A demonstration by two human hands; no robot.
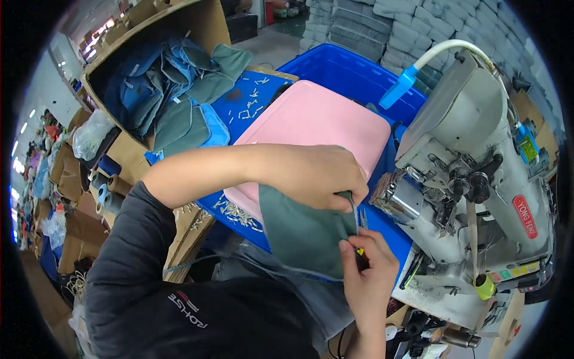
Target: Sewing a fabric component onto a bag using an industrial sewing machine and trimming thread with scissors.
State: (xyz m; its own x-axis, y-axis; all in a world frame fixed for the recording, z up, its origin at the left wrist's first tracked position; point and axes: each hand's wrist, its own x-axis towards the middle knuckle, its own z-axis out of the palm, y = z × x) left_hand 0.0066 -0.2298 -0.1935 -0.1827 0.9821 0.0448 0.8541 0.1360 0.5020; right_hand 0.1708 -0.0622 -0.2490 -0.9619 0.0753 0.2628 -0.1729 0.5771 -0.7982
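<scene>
A grey-green fabric piece (299,233) hangs in front of me, its upper part over the edge of a pink plastic lid or tray (323,110). My left hand (335,179) reaches across from the left, its fingers closed on the fabric's upper right corner. Below it, my right hand (372,260) pinches a narrow strip at the fabric's right edge between thumb and fingers. A small yellow and black item (360,252) shows by the right fingers; its kind is hidden. Metal tips like those of snips or tweezers (363,216) lie just right of the fabric.
An industrial sewing machine (478,155) stands close on the right. At the upper left, a cardboard box (134,30) on its side holds grey and blue fabric pieces (179,84). Small whitish scraps (236,215) litter the blue table (242,122). Behind is a blue bin (335,63).
</scene>
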